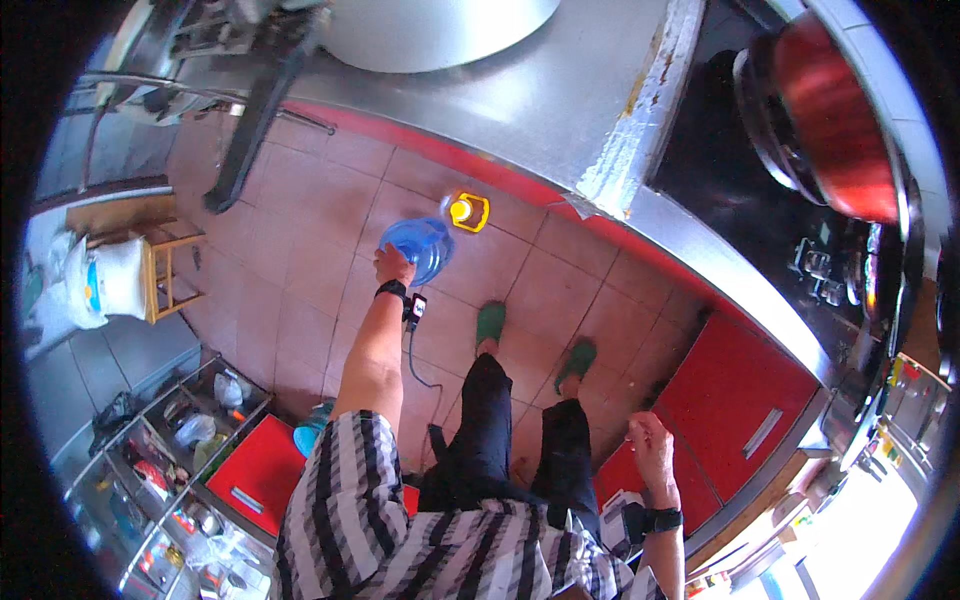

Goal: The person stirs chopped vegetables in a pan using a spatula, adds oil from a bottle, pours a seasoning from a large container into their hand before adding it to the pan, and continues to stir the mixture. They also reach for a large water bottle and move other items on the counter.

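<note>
My left hand [394, 265] grips the upper end of a blue translucent plastic water jug [431, 255] over the tiled floor. Beside the jug stands a plastic bottle with a yellow cap and yellow handle [470, 213], which looks like a cooking-oil bottle. Whether the two touch is hard to tell. My right hand [651, 448] hangs by a red cabinet door [739, 375], its fingers loosely bent and nothing visible in them. Both wrists wear black bands, and a small device with a screen [418, 307] sits at the left one, a cable trailing from it.
A steel counter [480, 97] with a large metal vessel [435, 30] runs along the front. To the right, a red pot [840, 120] stands on a black stove [697, 135]. A wooden stool [172, 274] and a loaded rack [150, 480] lie leftward. Green slippers [491, 322] cover my feet.
</note>
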{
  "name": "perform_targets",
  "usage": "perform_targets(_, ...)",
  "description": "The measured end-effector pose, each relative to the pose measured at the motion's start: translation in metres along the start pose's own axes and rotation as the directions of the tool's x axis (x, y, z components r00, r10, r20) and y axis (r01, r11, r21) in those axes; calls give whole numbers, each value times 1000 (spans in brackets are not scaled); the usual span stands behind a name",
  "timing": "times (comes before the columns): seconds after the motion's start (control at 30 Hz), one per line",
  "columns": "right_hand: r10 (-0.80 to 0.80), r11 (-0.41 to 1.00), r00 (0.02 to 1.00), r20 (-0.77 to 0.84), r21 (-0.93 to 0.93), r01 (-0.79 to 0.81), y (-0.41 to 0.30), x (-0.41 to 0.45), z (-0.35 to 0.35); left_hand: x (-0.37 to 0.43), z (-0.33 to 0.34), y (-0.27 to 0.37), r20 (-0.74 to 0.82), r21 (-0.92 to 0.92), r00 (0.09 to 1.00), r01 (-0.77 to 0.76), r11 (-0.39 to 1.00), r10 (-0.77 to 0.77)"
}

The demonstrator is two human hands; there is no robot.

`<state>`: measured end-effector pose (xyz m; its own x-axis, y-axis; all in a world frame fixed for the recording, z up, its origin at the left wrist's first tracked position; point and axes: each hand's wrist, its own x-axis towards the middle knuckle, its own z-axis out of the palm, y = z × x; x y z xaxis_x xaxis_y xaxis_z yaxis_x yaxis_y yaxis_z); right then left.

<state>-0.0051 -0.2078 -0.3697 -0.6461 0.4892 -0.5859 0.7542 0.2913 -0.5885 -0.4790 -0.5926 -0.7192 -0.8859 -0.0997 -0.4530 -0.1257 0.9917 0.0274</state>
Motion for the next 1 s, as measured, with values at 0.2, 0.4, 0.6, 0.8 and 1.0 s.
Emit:
perform_targets(0.2,-15,999,999,43,-46,17,11,41,76,95,54,-15,27,250,997,-70,966,66)
perform_targets(0.4,15,996,999,38,-94,-12,41,21,91,87,100,-10,14,429,957,-268,863,290)
perform_targets(0.6,-9,1000,1000,6,-15,9,69,1,67,10,136,20,-28,591,923,-294,752,383)
perform_targets(0.8,-85,994,988,132,-52,92,164,41,110,-98,110,22,106,373,778,-608,701,619)
perform_targets(1.0,-209,978,948,239,69,198,270,100,146,-342,29,133,490,492,348,-867,76,799)
